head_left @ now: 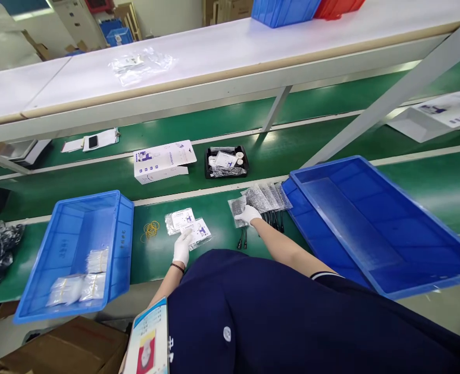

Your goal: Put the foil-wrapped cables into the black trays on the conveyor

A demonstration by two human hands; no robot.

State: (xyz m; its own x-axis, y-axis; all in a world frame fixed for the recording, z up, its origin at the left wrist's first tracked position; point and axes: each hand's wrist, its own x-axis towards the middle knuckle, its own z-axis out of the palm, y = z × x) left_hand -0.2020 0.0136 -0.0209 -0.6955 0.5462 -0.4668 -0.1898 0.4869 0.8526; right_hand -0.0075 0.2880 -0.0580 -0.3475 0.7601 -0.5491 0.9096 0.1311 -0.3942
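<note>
My left hand point(182, 248), in a white glove, pinches the near-left edge of a clear bag with a printed leaflet point(200, 230) in it. Another bagged leaflet point(182, 216) lies just behind, partly overlapped. A white glove also covers my right hand point(249, 214), closed on the lower edge of a bubble-wrap bag point(236, 206); its fingertips are partly hidden. Two black cable ends with connectors point(242, 238) stick out toward me below that bag. Several more bubble-wrap bags point(266, 196) lie in an overlapping row to the right, black cables hanging out of them.
At left stands a blue bin point(125, 244) holding bundled plastic bags point(93, 285). Yellow rubber bands point(150, 229) lie beside it. Behind are a white printed box point(163, 161) and a filled black tray point(207, 165). Large blue bins point(354, 234) fill the right, near a slanted post point(370, 114).
</note>
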